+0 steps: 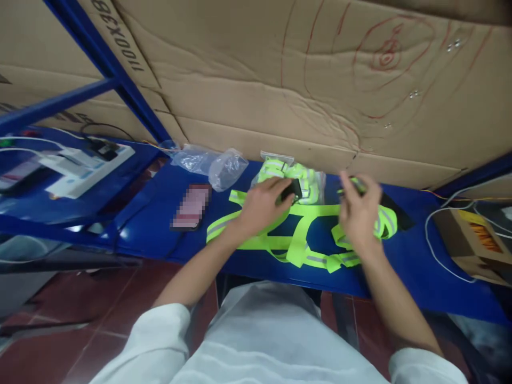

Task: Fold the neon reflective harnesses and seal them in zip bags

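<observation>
Neon yellow-green reflective straps (pixel 298 240), with grey stripes, lie tangled across the blue bench in front of me. My left hand (pixel 264 207) is closed around a black plastic buckle (pixel 296 189) above the left part of the straps. My right hand (pixel 362 216), slightly blurred, has its fingers bent around a bit of yellow-green strap with a dark part at the fingertips. More strap loops hang beside its wrist, and a black piece (pixel 396 210) lies just right of it. Behind my hands sits a clear bag (pixel 308 181) of folded reflective straps.
A phone (pixel 192 207) and crumpled clear plastic bags (pixel 228 168) lie to the left. A white power strip (pixel 90 173) with cables stands farther left. An open cardboard box (pixel 472 240) and a white cable are at right. A cardboard wall (pixel 240 101) closes the back.
</observation>
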`<state>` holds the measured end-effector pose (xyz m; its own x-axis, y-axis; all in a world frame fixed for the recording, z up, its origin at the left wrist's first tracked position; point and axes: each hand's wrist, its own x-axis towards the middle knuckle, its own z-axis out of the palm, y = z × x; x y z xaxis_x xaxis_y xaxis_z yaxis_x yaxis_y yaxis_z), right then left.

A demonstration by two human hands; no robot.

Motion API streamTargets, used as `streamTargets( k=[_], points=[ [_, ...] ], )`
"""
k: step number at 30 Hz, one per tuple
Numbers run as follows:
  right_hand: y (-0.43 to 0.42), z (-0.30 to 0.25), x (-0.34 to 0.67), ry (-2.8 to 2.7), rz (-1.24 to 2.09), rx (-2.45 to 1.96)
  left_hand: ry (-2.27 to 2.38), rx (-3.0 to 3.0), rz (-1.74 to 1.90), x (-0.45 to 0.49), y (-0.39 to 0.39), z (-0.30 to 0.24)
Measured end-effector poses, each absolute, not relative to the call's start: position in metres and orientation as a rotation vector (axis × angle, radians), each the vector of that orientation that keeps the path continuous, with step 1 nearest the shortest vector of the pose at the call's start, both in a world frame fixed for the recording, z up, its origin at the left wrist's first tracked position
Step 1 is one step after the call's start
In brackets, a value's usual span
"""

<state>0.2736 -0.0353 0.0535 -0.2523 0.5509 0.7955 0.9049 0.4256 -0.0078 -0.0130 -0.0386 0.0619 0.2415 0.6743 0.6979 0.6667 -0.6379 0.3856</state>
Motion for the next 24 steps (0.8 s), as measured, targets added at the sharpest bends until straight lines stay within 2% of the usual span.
streamTargets(
  k=[2,6,24],
  points=[
    [-0.047,0.039,0.243,-2.056,-0.525,-1.220,1.350,2.613,1.218,0.011,-0.037,0.038],
    [-0.058,0.021,0.225,-2.174,-0.454,-1.230,1.341,2.633,1.190,0.021,-0.041,0.015],
    [-0.069,0.012,0.225,-2.204,-0.453,-1.334,1.316,2.605,1.083,0.017,-0.054,0.015]
  ],
)
